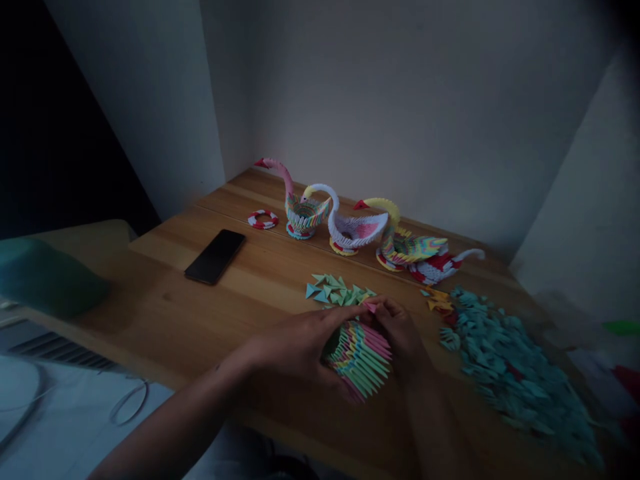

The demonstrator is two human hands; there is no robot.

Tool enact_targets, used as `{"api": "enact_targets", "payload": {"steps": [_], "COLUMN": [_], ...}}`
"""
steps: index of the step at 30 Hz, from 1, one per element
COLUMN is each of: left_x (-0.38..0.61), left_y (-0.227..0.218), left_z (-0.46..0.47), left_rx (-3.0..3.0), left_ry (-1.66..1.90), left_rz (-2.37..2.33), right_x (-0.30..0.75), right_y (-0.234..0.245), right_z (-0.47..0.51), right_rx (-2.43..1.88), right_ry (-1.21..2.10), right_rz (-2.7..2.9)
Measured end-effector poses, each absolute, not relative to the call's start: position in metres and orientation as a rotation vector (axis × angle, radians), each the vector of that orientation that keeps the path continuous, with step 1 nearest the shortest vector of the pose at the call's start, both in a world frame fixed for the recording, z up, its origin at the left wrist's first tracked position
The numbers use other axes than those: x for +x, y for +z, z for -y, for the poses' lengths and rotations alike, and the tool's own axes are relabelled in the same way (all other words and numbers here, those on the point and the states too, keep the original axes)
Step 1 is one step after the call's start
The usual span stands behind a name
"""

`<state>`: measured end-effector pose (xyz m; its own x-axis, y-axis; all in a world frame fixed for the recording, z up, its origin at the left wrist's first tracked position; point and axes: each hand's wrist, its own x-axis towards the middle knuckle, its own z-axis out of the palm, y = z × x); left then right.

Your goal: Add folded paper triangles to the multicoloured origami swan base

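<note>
My left hand [303, 343] is wrapped round a ring-shaped modular origami body [361, 359] made of green, yellow, blue and pink folded paper pieces. The body is tilted, its pointed ends spreading outward toward the lower right. At its upper edge my right hand [404, 337] pinches a pink paper triangle [371, 307], with the fingers of both hands close together there. Just beyond the hands lie several loose light-green paper triangles [337, 291] on the wooden table [240, 320]. Part of the body is hidden behind my fingers.
Several origami swans, one with a white neck [336, 200], stand along the back beside a red-and-white paper ring [263, 219]. A black phone [215, 257] lies left. On the right are a large teal heap of paper pieces [515, 360] and orange pieces [439, 300].
</note>
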<state>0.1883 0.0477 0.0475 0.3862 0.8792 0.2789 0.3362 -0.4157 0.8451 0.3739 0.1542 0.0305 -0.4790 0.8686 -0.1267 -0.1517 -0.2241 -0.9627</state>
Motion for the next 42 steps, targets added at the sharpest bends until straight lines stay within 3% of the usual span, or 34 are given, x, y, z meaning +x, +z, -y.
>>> {"api": "enact_targets", "payload": {"steps": [42], "left_x": [0.1881], "left_y": [0.0495], "left_z": [-0.0459], "left_rx": [1.861], "left_ry": [0.981], "left_rz": [-1.143], "right_x": [0.3738], "right_y": [0.0353], "right_z": [-0.1541], "right_rx": [-0.983], "right_ry": [1.722], "right_rz": [1.390]}}
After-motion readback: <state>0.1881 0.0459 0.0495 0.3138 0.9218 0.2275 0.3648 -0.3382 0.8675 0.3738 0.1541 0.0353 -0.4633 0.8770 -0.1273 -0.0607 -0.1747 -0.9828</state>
